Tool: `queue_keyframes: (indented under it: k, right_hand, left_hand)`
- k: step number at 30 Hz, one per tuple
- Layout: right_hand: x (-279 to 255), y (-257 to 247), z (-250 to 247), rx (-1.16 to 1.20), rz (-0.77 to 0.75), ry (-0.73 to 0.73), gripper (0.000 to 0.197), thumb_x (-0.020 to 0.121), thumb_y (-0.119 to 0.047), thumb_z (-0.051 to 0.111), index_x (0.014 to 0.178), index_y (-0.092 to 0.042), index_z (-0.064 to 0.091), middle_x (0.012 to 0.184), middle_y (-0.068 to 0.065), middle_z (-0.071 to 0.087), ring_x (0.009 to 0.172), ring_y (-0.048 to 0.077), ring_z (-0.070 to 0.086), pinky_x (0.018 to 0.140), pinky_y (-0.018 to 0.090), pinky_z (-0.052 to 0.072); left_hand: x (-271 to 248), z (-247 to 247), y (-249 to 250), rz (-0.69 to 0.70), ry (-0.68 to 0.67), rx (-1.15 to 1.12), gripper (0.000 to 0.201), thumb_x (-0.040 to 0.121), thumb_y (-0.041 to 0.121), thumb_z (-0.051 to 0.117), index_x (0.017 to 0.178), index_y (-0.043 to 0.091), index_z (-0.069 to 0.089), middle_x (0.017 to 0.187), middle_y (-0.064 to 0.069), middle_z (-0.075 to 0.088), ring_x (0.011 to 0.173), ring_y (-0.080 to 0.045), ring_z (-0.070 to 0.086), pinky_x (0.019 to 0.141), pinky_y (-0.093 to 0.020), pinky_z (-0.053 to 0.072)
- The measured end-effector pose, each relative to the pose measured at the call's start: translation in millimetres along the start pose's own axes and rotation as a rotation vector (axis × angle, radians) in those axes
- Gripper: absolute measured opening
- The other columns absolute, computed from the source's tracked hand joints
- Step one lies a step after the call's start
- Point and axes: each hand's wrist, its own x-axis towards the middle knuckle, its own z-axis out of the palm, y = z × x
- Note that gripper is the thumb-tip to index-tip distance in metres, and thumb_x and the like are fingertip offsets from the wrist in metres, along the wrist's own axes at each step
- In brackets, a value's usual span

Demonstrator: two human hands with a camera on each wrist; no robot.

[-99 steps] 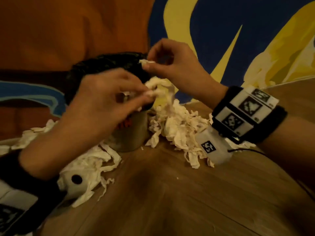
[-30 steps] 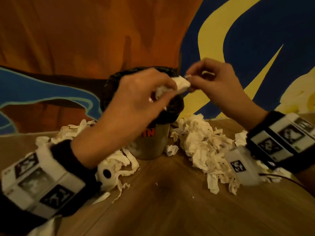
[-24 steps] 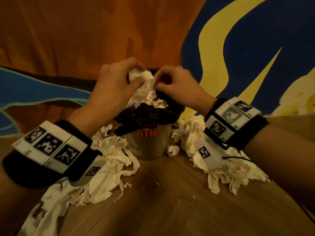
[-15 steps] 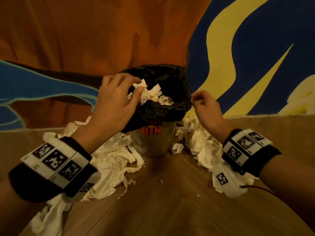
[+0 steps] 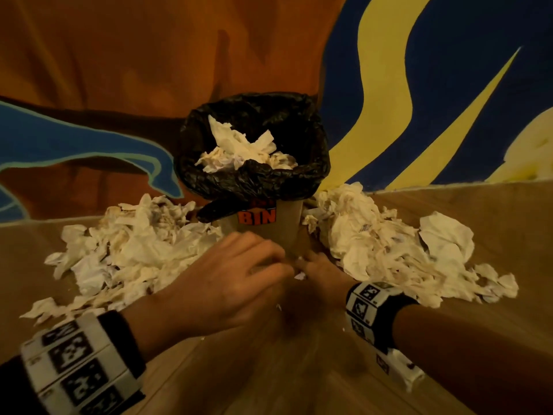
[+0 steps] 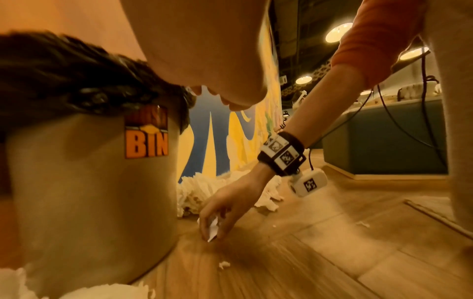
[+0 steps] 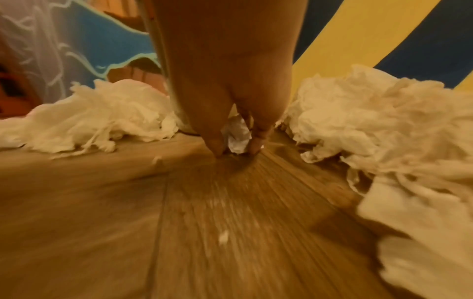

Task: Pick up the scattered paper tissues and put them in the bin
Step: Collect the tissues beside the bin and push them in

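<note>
Right hand around half-hidden tissue scrap, apparently.

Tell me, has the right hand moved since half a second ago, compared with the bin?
Yes. The right hand was up beside the rim of the bin; now it is down at the floor before the bin's base, pinching a tissue scrap.

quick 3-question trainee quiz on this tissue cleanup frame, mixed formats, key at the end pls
1. True or false: the bin already holds tissues.
2. What does the right hand pinch? A) small tissue scrap B) bin liner C) cable
3. Fill in: tissue piles lie on ___ sides of the bin.

Key:
1. True; crumpled tissues sit inside the black liner.
2. A; the small tissue scrap is at the floor.
3. Both: left pile, right pile.
</note>
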Motion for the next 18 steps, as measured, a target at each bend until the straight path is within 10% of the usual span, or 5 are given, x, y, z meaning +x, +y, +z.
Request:
queue_keyframes:
  k: [8, 18]
  right_hand:
    - [-77, 12, -4, 0.226, -0.170, -0.066, 0.037, 0.092, -0.027, 0.054, 0.128, -0.022, 0.051, 0.138, 0.003, 0.042, 0.118, 0.021, 0.049, 0.100, 0.038, 0.043]
    - [-162, 71, -45, 0.401, 0.092, -0.013, 0.021, 0.097, -0.035, 0.045, 0.116, -0.031, 0.037, 0.100, -0.001, 0.057, 0.086, 0.018, 0.054, 0.077, 0.037, 0.044]
  left_hand:
    - [26, 65, 10, -0.034, -0.340, -0.085, 0.018, 0.091, 0.027, 0.050, 0.108, 0.023, 0.053, 0.107, 0.003, 0.054, 0.090, -0.012, 0.049, 0.073, -0.021, 0.033]
    - [93, 160, 21, -0.341, -0.600, -0.283, 0.051, 0.097, 0.029, 0.048, 0.143, 0.027, 0.026, 0.148, -0.002, 0.018, 0.132, -0.024, 0.033, 0.097, -0.036, 0.045]
